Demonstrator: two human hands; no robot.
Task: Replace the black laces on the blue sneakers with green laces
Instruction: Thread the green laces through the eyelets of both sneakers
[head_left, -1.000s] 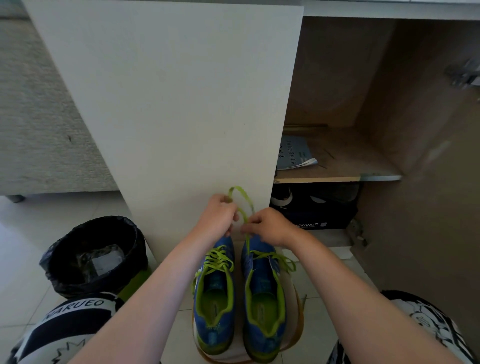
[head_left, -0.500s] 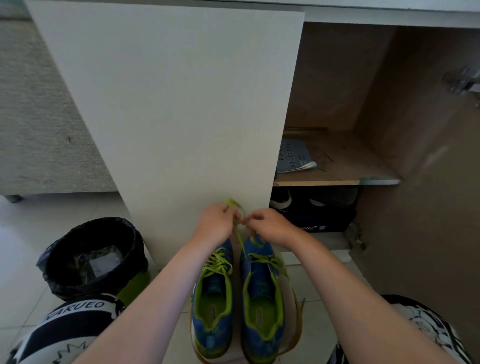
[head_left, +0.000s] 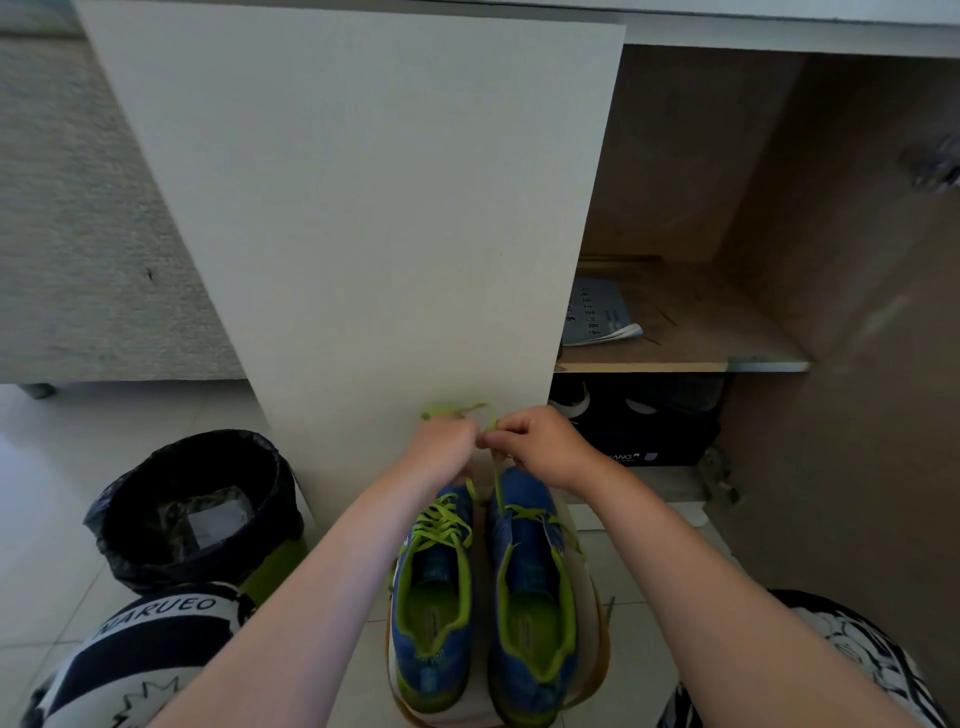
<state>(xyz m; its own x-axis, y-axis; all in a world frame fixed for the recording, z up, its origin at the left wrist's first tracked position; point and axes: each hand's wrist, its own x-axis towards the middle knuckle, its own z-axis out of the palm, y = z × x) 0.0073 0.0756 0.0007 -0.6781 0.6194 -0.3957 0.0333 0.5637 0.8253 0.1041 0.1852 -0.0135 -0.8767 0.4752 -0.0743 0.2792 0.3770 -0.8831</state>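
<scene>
Both pinching: left hand (head_left: 448, 448), right hand (head_left: 541, 446) fingers curled on green lace (head_left: 452, 410) above right sneaker (head_left: 535, 597).

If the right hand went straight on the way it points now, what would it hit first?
The left hand: the right hand points at it, knuckles almost touching, both pinching the green lace. Beyond stands the white cabinet door; depth unclear.
</scene>
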